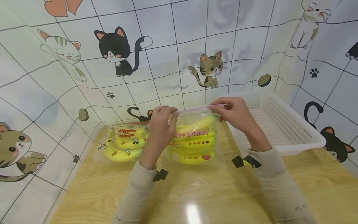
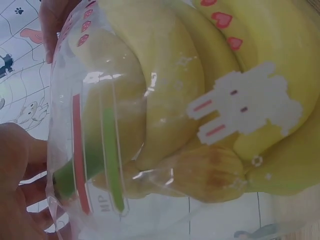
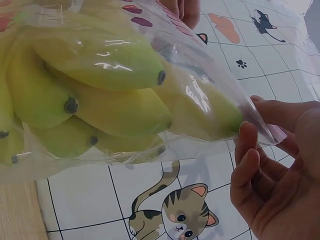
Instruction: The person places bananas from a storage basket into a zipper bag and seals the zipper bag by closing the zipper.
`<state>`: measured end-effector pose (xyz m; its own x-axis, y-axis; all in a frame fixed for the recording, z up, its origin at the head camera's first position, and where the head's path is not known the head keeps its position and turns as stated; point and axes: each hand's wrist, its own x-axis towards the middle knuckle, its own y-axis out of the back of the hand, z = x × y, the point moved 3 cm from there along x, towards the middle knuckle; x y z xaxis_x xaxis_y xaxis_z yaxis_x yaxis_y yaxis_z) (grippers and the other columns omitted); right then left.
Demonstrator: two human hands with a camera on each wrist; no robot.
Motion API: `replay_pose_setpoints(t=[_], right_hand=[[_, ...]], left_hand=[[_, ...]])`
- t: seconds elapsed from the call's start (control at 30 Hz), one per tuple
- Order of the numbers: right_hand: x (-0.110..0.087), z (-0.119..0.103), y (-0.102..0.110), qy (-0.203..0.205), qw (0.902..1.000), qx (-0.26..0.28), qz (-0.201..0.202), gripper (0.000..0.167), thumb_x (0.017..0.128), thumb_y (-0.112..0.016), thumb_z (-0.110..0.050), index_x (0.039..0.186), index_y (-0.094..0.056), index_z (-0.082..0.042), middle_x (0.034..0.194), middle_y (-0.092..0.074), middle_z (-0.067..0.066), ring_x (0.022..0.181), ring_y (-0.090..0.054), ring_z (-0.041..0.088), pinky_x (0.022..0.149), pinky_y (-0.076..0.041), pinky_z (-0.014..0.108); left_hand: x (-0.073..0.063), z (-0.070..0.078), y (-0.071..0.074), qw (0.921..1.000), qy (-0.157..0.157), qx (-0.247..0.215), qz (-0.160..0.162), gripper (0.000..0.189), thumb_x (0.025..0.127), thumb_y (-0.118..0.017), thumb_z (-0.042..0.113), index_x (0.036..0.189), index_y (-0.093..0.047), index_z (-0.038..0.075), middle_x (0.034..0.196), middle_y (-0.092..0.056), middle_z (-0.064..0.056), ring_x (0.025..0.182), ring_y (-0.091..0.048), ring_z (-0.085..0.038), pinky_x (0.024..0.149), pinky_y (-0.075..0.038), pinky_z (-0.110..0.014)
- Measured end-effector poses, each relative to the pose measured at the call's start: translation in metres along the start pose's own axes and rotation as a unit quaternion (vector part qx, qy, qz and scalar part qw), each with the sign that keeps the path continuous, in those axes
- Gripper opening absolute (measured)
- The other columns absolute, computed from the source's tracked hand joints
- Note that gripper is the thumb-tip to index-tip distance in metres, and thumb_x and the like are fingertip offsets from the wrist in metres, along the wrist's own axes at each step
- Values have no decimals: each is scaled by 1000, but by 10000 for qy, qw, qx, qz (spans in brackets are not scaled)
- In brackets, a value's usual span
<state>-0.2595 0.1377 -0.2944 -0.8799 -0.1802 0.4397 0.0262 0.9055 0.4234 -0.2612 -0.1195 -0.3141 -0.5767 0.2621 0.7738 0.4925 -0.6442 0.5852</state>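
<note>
A clear zip bag (image 1: 195, 147) printed with pink "Bunny" lettering, hearts and a white rabbit hangs upright over the table, its pink top edge stretched between both hands. Inside lies a bunch of yellow bananas (image 2: 170, 85) with greenish tips. At the left end of that edge, my left hand (image 1: 163, 129) pinches the plastic. My right hand (image 1: 235, 113) pinches the right end; in the right wrist view its thumb and fingers grip the bag's corner beside a banana tip (image 3: 232, 122). Left of my left hand, a second bag of bananas (image 1: 123, 143) with Mickey print lies on the table.
A white perforated plastic basket (image 1: 296, 148) stands at the right, behind my right forearm. The light wood table (image 1: 212, 196) reaches a backdrop (image 1: 167, 62) with cartoon cats and grid lines, which rises at the back and both sides.
</note>
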Motion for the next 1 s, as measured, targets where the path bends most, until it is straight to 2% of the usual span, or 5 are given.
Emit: replay_pose_setpoints(t=[0.47, 1.0], right_hand=[[-1, -1, 0, 82, 9999, -30, -73, 17, 98, -72, -20, 104, -78, -5, 96, -72, 13, 55, -63, 17, 56, -55, 28], [-1, 0, 0, 171, 9998, 94, -60, 17, 99, -70, -17, 106, -77, -2, 98, -72, 15, 57, -61, 17, 57, -57, 27]], left_hand=[[-1, 0, 1, 9998, -16, -32, 207, 11, 99, -64, 10, 102, -74, 5, 100, -78, -13, 114, -64, -36, 101, -52, -48], [0, 3, 5, 9997, -54, 53, 214, 12, 98, -64, 10, 102, -74, 6, 100, -78, -11, 112, -64, -34, 99, -53, -47]])
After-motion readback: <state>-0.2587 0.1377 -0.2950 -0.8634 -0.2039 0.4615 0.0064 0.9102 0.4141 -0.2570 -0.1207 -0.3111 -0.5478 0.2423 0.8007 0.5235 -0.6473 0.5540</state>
